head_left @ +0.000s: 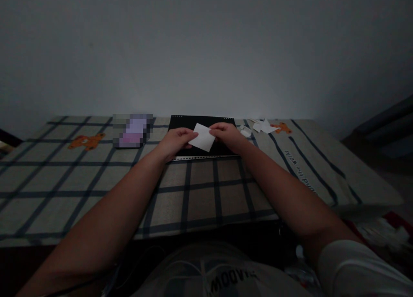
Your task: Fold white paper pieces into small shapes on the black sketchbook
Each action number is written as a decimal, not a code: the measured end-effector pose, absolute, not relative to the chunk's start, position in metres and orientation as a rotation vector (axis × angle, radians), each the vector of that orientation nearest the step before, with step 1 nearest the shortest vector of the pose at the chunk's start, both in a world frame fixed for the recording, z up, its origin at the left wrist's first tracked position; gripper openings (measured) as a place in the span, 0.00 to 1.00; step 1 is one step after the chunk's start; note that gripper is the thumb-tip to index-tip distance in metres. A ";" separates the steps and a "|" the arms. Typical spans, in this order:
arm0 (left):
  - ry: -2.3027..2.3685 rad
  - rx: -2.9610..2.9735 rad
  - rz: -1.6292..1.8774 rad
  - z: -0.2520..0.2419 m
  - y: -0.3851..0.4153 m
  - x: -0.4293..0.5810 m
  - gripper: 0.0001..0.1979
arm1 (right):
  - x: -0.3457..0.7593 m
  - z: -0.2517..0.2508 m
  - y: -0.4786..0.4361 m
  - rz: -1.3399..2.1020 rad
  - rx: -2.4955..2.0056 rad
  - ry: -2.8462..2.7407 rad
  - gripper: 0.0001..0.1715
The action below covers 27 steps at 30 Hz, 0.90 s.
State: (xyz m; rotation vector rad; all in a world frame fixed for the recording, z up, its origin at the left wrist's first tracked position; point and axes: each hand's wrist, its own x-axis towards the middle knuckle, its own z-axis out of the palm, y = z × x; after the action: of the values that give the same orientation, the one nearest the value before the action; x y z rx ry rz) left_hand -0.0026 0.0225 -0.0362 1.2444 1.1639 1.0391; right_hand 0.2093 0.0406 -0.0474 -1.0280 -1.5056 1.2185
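Between my two hands is a small square of white paper (203,139), turned so that its corners point up, down and sideways. My left hand (177,141) pinches its left corner between thumb and fingers. At the opposite corner, my right hand (227,136) grips the paper the same way. Under both hands lies a black sheet or board (180,121) with rows of small holes along its edges. To the right of my right hand are a small white folded piece (245,131) and several loose white paper pieces (265,126).
A checked tablecloth (200,194) with orange bear prints covers the table, which stands against a plain wall (206,52). On the left lies a blurred phone-like object (134,131). Below the table's right side, a clear plastic bottle (301,269) is partly visible.
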 end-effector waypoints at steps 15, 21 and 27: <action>1.129 1.290 1.217 -0.039 0.025 -0.004 0.16 | 0.202 -0.040 0.035 1.349 -1.107 -1.437 0.13; 1.179 1.339 1.216 -0.041 0.027 -0.006 0.12 | 0.204 -0.040 0.036 1.392 -1.094 -1.349 0.09; 1.208 1.374 1.232 -0.039 0.028 -0.008 0.12 | 0.205 -0.039 0.035 1.418 -1.142 -1.383 0.07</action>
State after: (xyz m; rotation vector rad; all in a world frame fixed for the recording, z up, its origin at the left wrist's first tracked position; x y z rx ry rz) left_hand -0.0079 0.0277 -0.0393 1.3737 1.2077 1.2323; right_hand 0.2047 0.0353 -0.0394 -1.1419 -1.3833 1.4181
